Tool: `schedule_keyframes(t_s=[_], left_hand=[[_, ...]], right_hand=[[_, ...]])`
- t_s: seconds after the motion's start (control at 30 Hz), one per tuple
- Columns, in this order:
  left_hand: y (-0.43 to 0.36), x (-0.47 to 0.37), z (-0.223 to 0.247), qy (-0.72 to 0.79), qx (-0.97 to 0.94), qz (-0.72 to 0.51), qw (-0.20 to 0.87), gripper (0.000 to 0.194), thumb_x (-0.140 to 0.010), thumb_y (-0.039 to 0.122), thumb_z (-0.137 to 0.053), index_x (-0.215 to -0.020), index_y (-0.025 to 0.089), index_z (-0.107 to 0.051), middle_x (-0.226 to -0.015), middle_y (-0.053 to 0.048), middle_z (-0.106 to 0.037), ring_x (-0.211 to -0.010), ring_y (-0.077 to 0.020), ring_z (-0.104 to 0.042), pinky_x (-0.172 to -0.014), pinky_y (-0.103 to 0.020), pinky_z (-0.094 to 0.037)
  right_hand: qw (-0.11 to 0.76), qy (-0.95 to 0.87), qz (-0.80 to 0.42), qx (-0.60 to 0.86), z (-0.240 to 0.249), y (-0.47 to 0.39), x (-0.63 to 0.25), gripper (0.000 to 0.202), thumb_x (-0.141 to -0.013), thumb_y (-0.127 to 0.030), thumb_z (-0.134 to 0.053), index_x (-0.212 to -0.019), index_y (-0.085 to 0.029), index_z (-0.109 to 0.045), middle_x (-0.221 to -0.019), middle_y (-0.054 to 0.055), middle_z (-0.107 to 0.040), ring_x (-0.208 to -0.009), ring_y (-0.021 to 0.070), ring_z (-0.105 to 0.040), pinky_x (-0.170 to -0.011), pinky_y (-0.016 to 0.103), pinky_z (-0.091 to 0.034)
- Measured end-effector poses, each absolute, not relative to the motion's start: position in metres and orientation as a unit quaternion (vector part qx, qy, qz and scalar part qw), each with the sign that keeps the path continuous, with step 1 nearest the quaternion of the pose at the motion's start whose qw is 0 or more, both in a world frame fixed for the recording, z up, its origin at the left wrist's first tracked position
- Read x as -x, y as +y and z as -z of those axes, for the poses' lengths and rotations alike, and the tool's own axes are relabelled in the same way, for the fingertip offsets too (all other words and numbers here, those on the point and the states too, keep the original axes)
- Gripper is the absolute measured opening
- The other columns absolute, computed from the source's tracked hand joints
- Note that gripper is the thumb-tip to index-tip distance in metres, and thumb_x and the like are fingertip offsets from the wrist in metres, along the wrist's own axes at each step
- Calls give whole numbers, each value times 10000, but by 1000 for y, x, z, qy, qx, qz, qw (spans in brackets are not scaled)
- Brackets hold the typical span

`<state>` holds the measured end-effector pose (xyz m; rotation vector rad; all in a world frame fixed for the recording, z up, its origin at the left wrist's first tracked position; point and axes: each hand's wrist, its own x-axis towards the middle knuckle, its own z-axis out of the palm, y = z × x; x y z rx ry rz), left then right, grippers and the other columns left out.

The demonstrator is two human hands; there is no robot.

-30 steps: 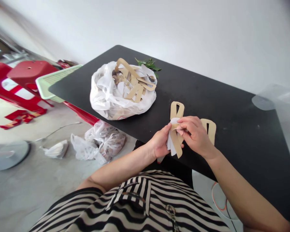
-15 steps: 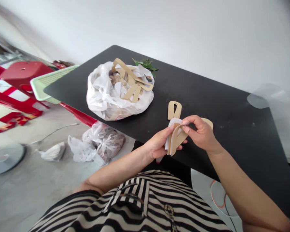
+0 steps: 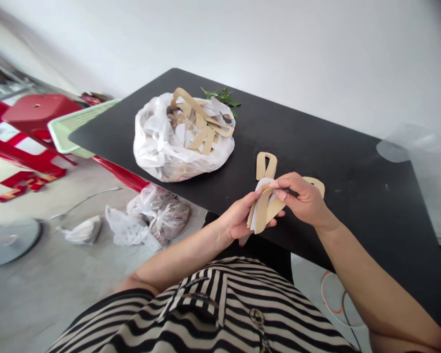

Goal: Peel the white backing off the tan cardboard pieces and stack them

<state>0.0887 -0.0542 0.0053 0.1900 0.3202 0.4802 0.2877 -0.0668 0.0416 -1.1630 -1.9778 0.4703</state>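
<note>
Apparently separating layers, right fingers [image 3: 288, 180] pinch a tan strip [image 3: 262, 214]; beside them, left fingers [image 3: 252, 197] clasp the stack [image 3: 253, 217], needing steadiness next.

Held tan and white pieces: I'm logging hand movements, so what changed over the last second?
The right hand has shifted slightly right, hiding more of the tan piece beside it. It now pinches a tan loop whose legs spread across the front of the held bundle, where white sheets showed fanned. The left hand keeps its grip. The filled bag and leaves stay put.
</note>
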Motion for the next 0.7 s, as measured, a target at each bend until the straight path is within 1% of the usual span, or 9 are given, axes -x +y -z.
schedule_keyframes(t_s=[0.07, 0.2, 0.27, 0.33, 0.4, 0.5, 0.57, 0.63, 0.7], left_hand=[[-54, -89, -5, 152, -81, -231, 957, 402, -1024, 387, -473, -1231, 105, -672, -1043, -159, -753, -904, -281, -754, -700, -340, -610], [-55, -90, -7, 168, -67, -223, 958, 417, -1037, 373, -417, -1183, 84, -680, -983, -175, -760, -865, -289, -761, -664, -331, -607], [-56, -90, -9, 189, -70, -210, 957, 430, -1045, 374, -391, -1177, 83, -679, -957, -181, -763, -841, -285, -762, -639, -323, -604], [-57, -91, -12, 211, -78, -201, 954, 425, -1046, 380, -398, -1172, 89, -682, -943, -176, -766, -816, -277, -762, -617, -318, -602], [-58, -92, -16, 233, -84, -204, 947, 393, -1039, 376, -440, -1162, 99, -690, -931, -153, -767, -775, -255, -756, -617, -323, -607], [-59, -95, -19, 260, -89, -214, 937, 351, -1027, 350, -487, -1137, 93, -699, -912, -132, -762, -718, -226, -739, -618, -330, -615], [-58, -98, -20, 260, -97, -216, 936, 346, -1023, 344, -497, -1137, 87, -699, -925, -140, -763, -716, -230, -739, -595, -325, -611], [-56, -100, -21, 246, -111, -221, 937, 355, -1014, 355, -516, -1157, 84, -695, -977, -158, -764, -741, -245, -747, -575, -316, -605], [-53, -99, -22, 241, -125, -227, 935, 377, -1003, 364, -538, -1197, 77, -685, -1038, -179, -759, -770, -256, -751, -571, -307, -603]], right_hand=[[392, -794, -163, 436, -43, -66, -288, 227, -960, -179, -627, -1125, -317, -697, -1081, 33, -691, -1019, 214, -657, -898, 402, -557], [397, -812, -117, 412, -46, -70, -287, 249, -935, -145, -642, -1106, -312, -713, -1206, 59, -670, -1123, 249, -632, -941, 438, -544], [410, -809, -116, 405, -50, -75, -285, 250, -924, -132, -650, -1091, -308, -712, -1182, 55, -686, -1100, 244, -640, -939, 434, -541], [430, -792, -150, 406, -56, -83, -284, 246, -930, -133, -644, -1089, -311, -703, -1102, 38, -707, -1030, 223, -661, -907, 410, -547], [458, -748, -207, 433, -63, -92, -286, 209, -943, -167, -646, -1078, -317, -699, -1033, 19, -716, -966, 204, -676, -865, 381, -556], [520, -623, -279, 514, -74, -99, -302, 108, -933, -286, -701, -1036, -316, -703, -999, 9, -722, -896, 190, -682, -783, 344, -564], [536, -555, -312, 554, -80, -99, -324, 141, -889, -360, -758, -1010, -310, -703, -971, 6, -719, -848, 181, -672, -728, 321, -556], [512, -524, -338, 590, -84, -95, -352, 200, -846, -406, -798, -982, -296, -704, -942, 7, -705, -819, 173, -651, -702, 305, -539], [462, -514, -355, 629, -84, -88, -380, 244, -818, -441, -815, -962, -274, -707, -915, 13, -692, -813, 172, -632, -704, 302, -522]])
